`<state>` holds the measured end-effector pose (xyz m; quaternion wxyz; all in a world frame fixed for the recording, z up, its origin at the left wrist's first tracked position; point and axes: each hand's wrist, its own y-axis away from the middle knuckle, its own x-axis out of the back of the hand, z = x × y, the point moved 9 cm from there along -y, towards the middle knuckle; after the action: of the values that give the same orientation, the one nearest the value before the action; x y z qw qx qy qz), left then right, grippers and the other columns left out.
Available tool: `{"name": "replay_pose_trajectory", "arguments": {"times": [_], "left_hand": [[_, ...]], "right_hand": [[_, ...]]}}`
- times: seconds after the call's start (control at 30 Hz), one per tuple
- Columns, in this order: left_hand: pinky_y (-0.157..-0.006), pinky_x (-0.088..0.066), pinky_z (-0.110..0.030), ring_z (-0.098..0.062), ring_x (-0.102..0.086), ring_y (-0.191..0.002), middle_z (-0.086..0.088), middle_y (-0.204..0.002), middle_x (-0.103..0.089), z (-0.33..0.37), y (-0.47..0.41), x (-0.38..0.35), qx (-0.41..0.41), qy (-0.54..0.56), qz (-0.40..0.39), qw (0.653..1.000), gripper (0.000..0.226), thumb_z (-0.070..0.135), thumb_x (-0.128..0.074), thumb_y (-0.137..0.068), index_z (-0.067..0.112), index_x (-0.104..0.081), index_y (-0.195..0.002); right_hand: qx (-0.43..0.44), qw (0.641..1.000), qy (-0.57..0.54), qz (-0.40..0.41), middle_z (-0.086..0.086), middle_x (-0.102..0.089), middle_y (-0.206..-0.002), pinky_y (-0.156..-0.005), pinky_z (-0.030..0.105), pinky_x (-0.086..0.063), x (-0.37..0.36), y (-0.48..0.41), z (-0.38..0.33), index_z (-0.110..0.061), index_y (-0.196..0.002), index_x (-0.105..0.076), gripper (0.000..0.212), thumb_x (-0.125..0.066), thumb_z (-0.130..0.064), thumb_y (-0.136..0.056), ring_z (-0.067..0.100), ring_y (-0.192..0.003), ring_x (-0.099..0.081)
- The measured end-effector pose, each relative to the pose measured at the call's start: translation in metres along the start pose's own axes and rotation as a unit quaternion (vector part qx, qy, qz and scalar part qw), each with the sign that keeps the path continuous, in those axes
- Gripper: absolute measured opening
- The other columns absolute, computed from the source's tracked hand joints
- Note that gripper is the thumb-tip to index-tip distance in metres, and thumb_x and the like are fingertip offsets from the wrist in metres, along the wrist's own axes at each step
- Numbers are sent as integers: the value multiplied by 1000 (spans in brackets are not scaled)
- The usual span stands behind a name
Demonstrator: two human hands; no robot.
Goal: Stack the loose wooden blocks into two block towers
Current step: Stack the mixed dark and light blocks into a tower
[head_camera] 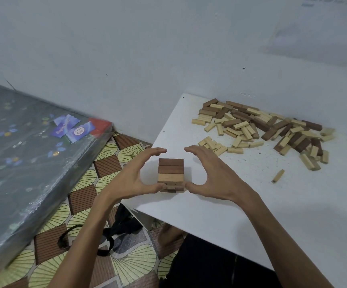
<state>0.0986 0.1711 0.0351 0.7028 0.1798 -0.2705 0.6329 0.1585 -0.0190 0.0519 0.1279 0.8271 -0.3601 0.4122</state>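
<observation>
A short block tower (171, 171) stands near the left edge of the white table (241, 204). Its top layer has two dark blocks and one light block. My left hand (135, 175) curves around the tower's left side, its thumb tip touching the lower front corner. My right hand (212, 173) mirrors it on the right, thumb tip against the lower layers. The fingers of both hands arch over the far side, apart from the blocks. A big pile of loose light and dark blocks (260, 129) lies at the back of the table.
One light block (278, 176) lies alone right of the tower. The table stands against a pale wall. To the left, a plastic-wrapped mattress (27, 154) lies on a patterned floor. A black strap (106, 235) sits on the floor below the table edge.
</observation>
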Motion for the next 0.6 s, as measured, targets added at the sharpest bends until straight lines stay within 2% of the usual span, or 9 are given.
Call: {"name": "replay_pose_trajectory", "arguments": {"times": [0.1, 0.2, 0.3, 0.37, 0.47, 0.6], "left_hand": [[-114, -35, -32, -9, -43, -142, 20, -149, -49, 14, -3, 1, -14, -18, 9, 1000, 81, 49, -85, -77, 37, -48, -147], [-112, -37, -27, -3, -47, -137, 21, -144, -53, 32, -9, -1, -29, -56, 13, 998, 74, 55, -83, -78, 32, -55, -142], [-100, -41, -20, 3, -54, -119, 24, -129, -61, 59, -19, -3, -59, -140, 39, 988, 60, 66, -70, -81, 30, -65, -129], [-92, -47, -26, -1, -59, -107, 22, -117, -67, 81, -29, -12, -73, -176, 49, 980, 49, 64, -66, -84, 31, -68, -120], [-83, -51, -32, -3, -61, -100, 21, -112, -67, 110, -51, -42, -86, -214, 37, 972, 38, 59, -69, -87, 34, -67, -116], [-77, -41, -25, -3, -59, -100, 19, -114, -66, 138, -90, -96, -82, -238, 11, 968, 38, 58, -69, -89, 33, -66, -117]], "right_hand": [[-3, 1000, 15, 3, -24, -33, -151, -106, 24, -36, 8, 6, 0, -36, -150, -35, 80, -75, -52, -83, -2, -143, -28], [2, 999, 49, 20, -25, -43, -143, -101, 26, -44, 17, 14, 0, -37, -143, -45, 65, -71, -54, -85, -2, -136, -37], [1, 996, 65, 64, -27, -59, -122, -90, 29, -52, 35, 29, 2, -38, -130, -58, 45, -64, -53, -89, -4, -113, -53], [-9, 994, 59, 93, -27, -63, -109, -83, 30, -54, 50, 41, 8, -38, -124, -62, 38, -60, -52, -89, -3, -100, -57], [-45, 988, 73, 126, -25, -65, -100, -78, 30, -55, 76, 63, 29, -36, -120, -65, 31, -63, -47, -91, 1, -92, -60], [-122, 974, 122, 145, -19, -68, -99, -76, 29, -52, 105, 93, 76, -32, -116, -68, 26, -64, -46, -95, 2, -86, -58]]}}
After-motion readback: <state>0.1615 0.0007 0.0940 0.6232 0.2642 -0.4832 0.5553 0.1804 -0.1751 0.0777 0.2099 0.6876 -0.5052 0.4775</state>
